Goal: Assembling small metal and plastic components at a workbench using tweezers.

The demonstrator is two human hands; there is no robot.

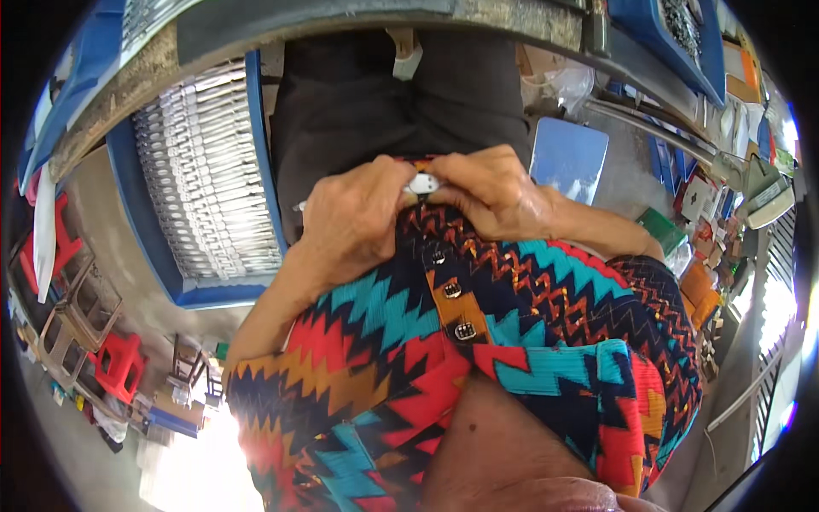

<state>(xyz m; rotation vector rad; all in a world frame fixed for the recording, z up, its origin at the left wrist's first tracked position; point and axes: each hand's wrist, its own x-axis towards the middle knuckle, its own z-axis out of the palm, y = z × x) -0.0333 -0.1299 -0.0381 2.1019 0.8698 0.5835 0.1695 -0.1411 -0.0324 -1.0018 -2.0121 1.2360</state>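
Observation:
Close in front of my patterned shirt, both hands meet over my lap. My left hand (358, 213) is closed around a slim silver-white metal part (421, 183). One thin tip of it pokes out on the far left side of that fist. The thumb and fingers of my right hand (495, 192) pinch the rounded pale end between the two hands. Most of the part's length is hidden by my left fingers, so its exact kind does not show. To the left, a blue tray (226, 296) holds many similar-looking slim metal pieces in tight rows.
A worn workbench edge (247, 38) runs across the far side, above my dark trousers. A blue bin of small metal pieces (682, 43) sits at the far right. Beyond my right arm is a blue stool-like top (570, 158). Red plastic stools (118, 367) stand on the left floor.

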